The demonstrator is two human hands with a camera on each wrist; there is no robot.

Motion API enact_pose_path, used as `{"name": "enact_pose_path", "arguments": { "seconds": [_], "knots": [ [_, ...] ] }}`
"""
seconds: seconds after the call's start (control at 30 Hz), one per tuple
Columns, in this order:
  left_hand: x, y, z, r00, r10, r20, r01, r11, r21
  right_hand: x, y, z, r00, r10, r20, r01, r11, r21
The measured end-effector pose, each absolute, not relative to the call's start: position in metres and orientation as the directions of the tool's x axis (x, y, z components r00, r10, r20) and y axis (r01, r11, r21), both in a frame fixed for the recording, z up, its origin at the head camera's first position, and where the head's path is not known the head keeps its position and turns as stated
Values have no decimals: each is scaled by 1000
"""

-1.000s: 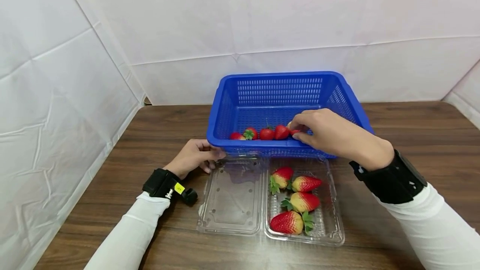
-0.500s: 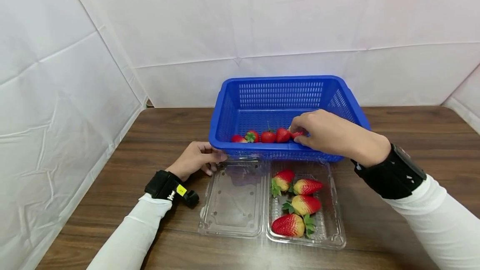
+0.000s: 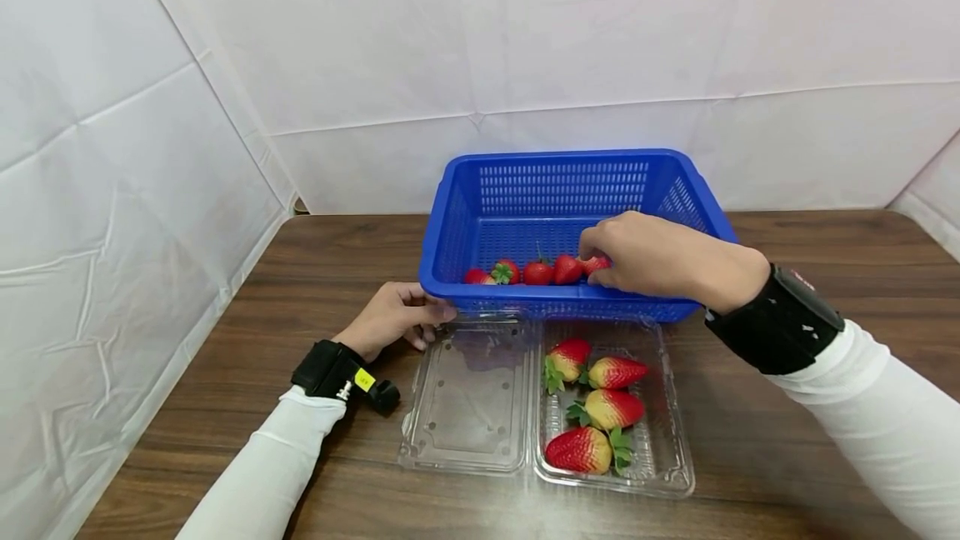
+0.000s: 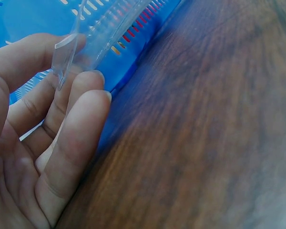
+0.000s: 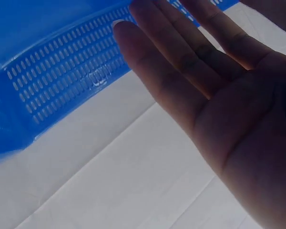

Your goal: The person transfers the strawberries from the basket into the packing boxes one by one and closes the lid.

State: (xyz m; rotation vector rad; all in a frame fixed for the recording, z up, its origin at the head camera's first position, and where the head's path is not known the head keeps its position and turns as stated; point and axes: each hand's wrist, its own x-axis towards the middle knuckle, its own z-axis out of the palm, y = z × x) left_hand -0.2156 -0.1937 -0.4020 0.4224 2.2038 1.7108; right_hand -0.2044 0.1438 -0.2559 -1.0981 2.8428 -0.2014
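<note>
My right hand (image 3: 648, 255) reaches over the front rim of the blue basket (image 3: 562, 158). Its thumb and fingers pinch a strawberry (image 3: 597, 262), partly hidden by the hand. Several other strawberries (image 3: 567, 269) lie in a row to its left along the basket's front wall. My left hand (image 3: 393, 317) holds the far left corner of the open clear plastic clamshell box (image 3: 468, 407); in the left wrist view its fingers are at the lid's tab (image 4: 64, 55). Several red-and-yellow strawberries (image 3: 577, 450) lie in the box's right half. The right wrist view hides the right fingertips' contact.
The clamshell lies on a brown wooden table (image 3: 300, 273), right in front of the basket. White sheeting (image 3: 360, 40) stands behind the table and along its left side. Another sheet edge shows at the far right.
The right hand stays at the same strawberry, which shows more now, and its wrist has shifted slightly. The left hand keeps its place on the lid. The head view tipped a little.
</note>
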Motion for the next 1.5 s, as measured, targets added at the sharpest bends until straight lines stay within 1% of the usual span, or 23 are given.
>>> {"name": "enact_pose_path", "arguments": {
  "seconds": [0.27,0.43,0.67,1.03,1.3,1.5],
  "knots": [
    [-215,-194,-402,-905,419,-70,33,235,971,-213,139,-254,-725,-682,-97,-669,731,-135],
    [-216,-194,-402,-906,417,-71,31,233,972,-219,137,-254,-735,-665,-135,-650,747,-142],
    [-216,-194,-403,-905,418,-73,26,226,974,-227,137,-254,-729,-666,-159,-646,746,-160],
    [-215,-196,-404,-909,413,-66,33,228,973,-244,136,-254,-755,-623,-204,-606,782,-147],
    [-215,-195,-403,-906,417,-64,35,225,974,-257,142,-258,-773,-600,-206,-576,800,-167],
    [-216,-195,-403,-904,422,-68,34,231,972,-266,146,-265,-777,-583,-237,-550,812,-195]
  ]
}}
